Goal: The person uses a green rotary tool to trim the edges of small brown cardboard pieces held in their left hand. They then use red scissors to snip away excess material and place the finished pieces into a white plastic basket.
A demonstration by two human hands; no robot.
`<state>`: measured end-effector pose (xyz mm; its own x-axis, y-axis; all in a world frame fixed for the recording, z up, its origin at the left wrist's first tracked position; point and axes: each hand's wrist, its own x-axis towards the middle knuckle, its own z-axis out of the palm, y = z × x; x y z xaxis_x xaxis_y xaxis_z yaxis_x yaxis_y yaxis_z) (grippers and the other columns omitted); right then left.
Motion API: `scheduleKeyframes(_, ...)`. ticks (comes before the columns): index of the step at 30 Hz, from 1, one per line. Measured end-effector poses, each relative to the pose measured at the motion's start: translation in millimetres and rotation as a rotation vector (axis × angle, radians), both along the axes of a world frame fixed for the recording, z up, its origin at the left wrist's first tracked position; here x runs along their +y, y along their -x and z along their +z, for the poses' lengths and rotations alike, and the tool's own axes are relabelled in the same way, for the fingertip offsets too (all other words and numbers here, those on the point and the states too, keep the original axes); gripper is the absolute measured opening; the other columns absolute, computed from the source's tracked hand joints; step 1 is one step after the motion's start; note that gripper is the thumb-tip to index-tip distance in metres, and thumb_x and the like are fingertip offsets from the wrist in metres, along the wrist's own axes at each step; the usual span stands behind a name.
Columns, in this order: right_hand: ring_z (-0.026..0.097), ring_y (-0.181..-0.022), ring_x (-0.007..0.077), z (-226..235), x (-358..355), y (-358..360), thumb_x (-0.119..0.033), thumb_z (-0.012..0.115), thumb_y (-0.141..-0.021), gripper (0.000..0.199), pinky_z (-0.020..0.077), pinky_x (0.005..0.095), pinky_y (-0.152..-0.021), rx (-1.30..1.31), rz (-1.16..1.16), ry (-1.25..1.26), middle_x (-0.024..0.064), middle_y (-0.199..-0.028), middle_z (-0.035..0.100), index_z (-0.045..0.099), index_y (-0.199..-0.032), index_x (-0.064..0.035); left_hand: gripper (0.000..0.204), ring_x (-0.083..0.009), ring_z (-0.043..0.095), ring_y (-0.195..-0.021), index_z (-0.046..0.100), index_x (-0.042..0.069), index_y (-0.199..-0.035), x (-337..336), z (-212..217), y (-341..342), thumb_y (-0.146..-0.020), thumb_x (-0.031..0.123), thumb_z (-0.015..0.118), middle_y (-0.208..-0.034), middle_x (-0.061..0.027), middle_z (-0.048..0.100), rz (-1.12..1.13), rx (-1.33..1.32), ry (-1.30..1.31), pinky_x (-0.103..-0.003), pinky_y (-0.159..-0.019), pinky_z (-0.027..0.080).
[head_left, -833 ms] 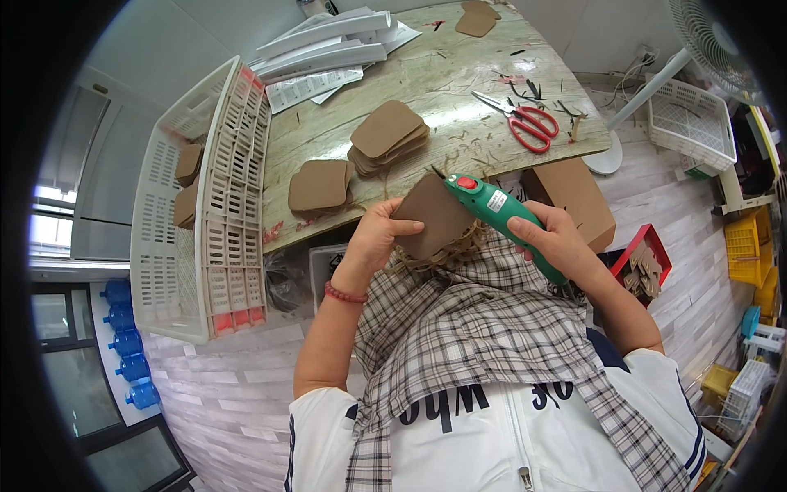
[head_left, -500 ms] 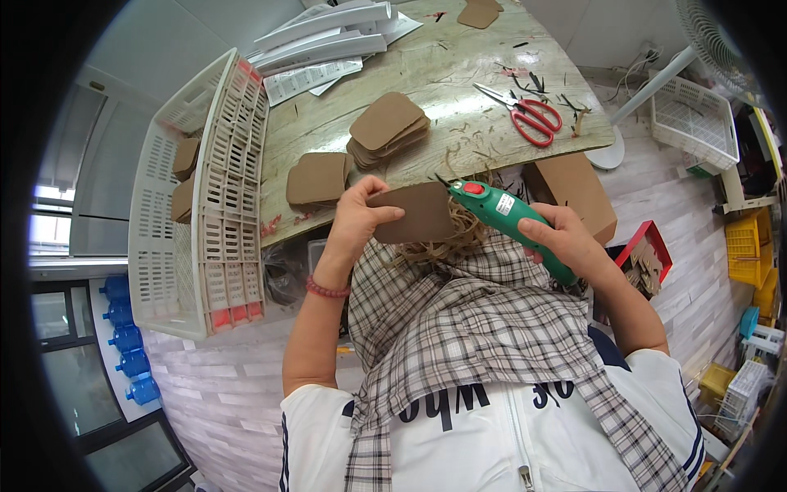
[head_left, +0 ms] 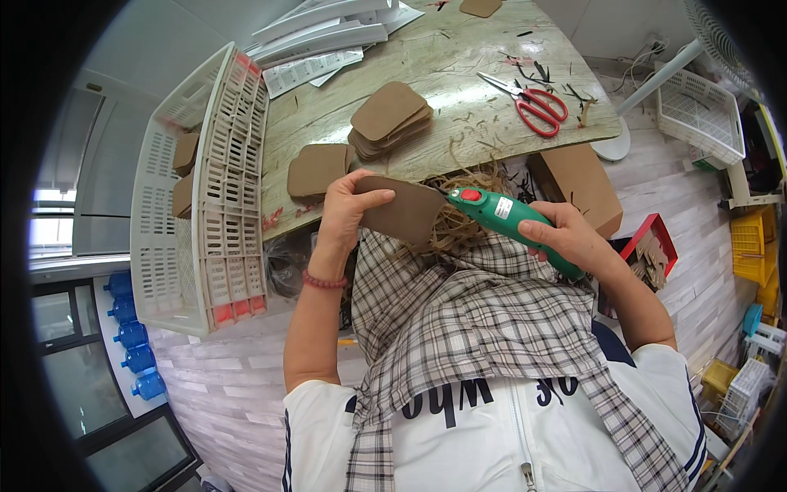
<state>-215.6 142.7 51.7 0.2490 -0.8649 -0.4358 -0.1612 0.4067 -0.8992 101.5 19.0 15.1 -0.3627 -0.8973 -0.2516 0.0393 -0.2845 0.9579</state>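
My left hand [head_left: 348,205] pinches a flat brown piece with rounded corners [head_left: 402,211] by its left side, thumb on top. Wrapped round a green electric cutter with a red switch [head_left: 500,211] is my right hand [head_left: 561,234]. The cutter's dark tip meets the piece's right edge, though the exact contact is too small to tell. Thin tan offcut strips [head_left: 463,221] lie bunched behind and below that edge, over the checked apron [head_left: 467,303]. Two stacks of similar brown pieces, the taller stack [head_left: 389,119] and the lower stack [head_left: 316,172], rest on the table just beyond my left hand.
Red-handled scissors [head_left: 537,108] lie on the worn table [head_left: 459,74] among dark scraps. White plastic crates [head_left: 234,189] stand at the left, papers [head_left: 324,41] at the back. Right of my lap are a cardboard box [head_left: 582,189] and a red box of scraps [head_left: 652,250].
The brown piece has turned, its right side dipping lower towards me. My left hand has shifted slightly left, and the cutter's tip now sits lower, against the piece's edge.
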Motion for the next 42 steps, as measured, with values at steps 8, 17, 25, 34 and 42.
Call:
scheduleKeyframes(8, 0.053, -0.06, 0.0077, 0, 0, -4, -0.035, 0.063, -0.09, 0.038, 0.0455, 0.0233, -0.053, 0.013, 0.033, -0.008, 0.0025, -0.071, 0.057, 0.062, -0.101, 0.002, 0.018, -0.0104, 0.063, -0.071, 0.067, 0.001, -0.09, 2, 1, 8, -0.073, -0.002, 0.074, -0.082, -0.0046, 0.069, -0.102, -0.044, -0.052, -0.024, -0.067, 0.051)
scheduleKeyframes(17, 0.053, -0.059, 0.0078, -2, -2, -9, -0.036, 0.064, -0.09, 0.04, 0.0454, 0.0235, -0.053, -0.012, 0.031, 0.002, 0.0026, -0.07, 0.056, 0.062, -0.1, 0.0019, 0.019, -0.0104, 0.063, -0.072, 0.067, 0.001, -0.087, 6, 12, 20, -0.071, -0.003, 0.075, -0.081, -0.0034, 0.068, -0.252, -0.113, -0.075, -0.023, -0.068, 0.05)
scheduleKeyframes(25, 0.055, -0.061, 0.0081, 1, -11, -20, -0.037, 0.063, -0.09, 0.039, 0.0454, 0.0237, -0.054, -0.034, 0.073, 0.024, 0.0025, -0.071, 0.057, 0.062, -0.095, 0.0024, 0.029, -0.0083, 0.062, -0.076, 0.066, 0.003, -0.093, 7, 13, 26, -0.067, -0.006, 0.075, -0.084, -0.0017, 0.068, -0.396, -0.171, -0.14, -0.024, -0.069, 0.049)
scheduleKeyframes(34, 0.055, -0.061, 0.0077, -17, -12, -19, -0.032, 0.059, -0.093, 0.034, 0.0461, 0.0229, -0.054, -0.056, -0.055, 0.062, 0.003, -0.072, 0.058, 0.061, -0.099, 0.0013, 0.033, -0.0138, 0.062, -0.082, 0.061, 0.003, -0.109, -49, 4, -80, -0.078, 0.001, 0.07, -0.099, -0.0063, 0.066, 0.22, 0.029, 0.026, -0.025, -0.075, 0.05)
scheduleKeyframes(42, 0.055, -0.06, 0.0069, -34, -2, -4, -0.032, 0.059, -0.093, 0.033, 0.0457, 0.0226, -0.055, 0.009, -0.146, 0.036, 0.0026, -0.071, 0.058, 0.06, -0.1, 0.0005, 0.05, -0.034, 0.042, -0.124, 0.062, 0.007, -0.118, -118, -31, -90, -0.076, 0.03, 0.074, -0.128, -0.0167, 0.053, 0.317, -1.11, 0.94, -0.046, -0.107, 0.03)
